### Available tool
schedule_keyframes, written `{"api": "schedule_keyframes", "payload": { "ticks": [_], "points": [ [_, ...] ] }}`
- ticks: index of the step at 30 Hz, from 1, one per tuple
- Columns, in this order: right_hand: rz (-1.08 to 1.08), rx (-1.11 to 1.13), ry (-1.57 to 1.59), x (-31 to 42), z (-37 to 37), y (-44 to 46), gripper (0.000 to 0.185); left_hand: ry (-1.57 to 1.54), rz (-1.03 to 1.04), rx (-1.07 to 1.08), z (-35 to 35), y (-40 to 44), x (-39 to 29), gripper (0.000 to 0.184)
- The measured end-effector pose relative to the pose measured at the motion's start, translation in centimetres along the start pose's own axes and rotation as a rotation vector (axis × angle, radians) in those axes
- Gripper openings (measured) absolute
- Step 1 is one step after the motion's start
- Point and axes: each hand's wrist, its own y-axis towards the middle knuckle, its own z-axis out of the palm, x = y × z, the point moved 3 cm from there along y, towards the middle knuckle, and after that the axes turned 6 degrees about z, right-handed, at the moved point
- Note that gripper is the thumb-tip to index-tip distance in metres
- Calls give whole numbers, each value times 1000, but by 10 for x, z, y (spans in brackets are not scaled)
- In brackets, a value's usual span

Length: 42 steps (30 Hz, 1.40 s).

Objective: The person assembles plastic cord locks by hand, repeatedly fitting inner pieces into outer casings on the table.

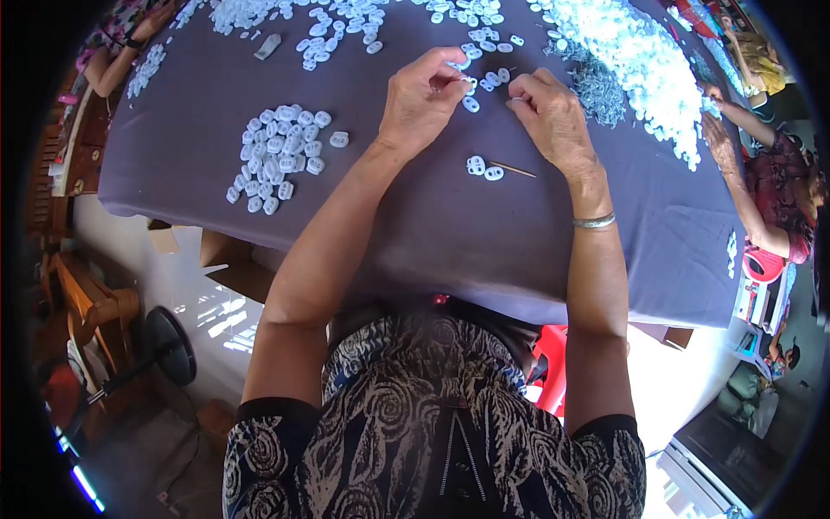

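Observation:
My left hand (422, 99) is closed in a pinch, with a small white two-hole piece (470, 84) between thumb and fingertips. Just to its right, my right hand (553, 112) has its fingers pressed together; whatever they hold is hidden. Loose white two-hole pieces (495, 79) lie on the cloth between the hands. Below them are a few more white pieces (494, 174) and a thin brownish stick (514, 169). A cluster of the same white pieces (278, 154) sits left of my left forearm.
A large heap of white pieces (644, 65) covers the table's right side, beside a grey pile of tiny bits (598, 89). More white pieces (333, 30) lie at the far edge of the dark cloth (415, 233). Other people's hands (718, 143) work at right; another arm (112, 73) is at left.

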Motion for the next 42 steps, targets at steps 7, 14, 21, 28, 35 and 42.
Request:
{"api": "schedule_keyframes", "payload": {
  "ticks": [7, 14, 21, 28, 35, 42],
  "points": [
    [40, 22, 8, -5, -11, 1, 12, -38, -8, 91, 4, -1, 0, 32],
    [388, 39, 784, -3, -5, 4, 12, -146, -68, 189, 10, -3, -4, 33],
    [489, 2, 1113, 7, 21, 0, 10, -164, -116, 251, 12, -6, -8, 38],
    [452, -63, 1025, 10, 26, -2, 7, -134, -124, 241, 9, -4, -6, 45],
    [398, -21, 935, 16, 27, -2, 8, -131, -154, 232, 7, -4, -8, 47],
    [364, 13, 884, 15, 25, -2, 9, -167, -159, 234, 8, -4, -5, 47]
  ]
}}
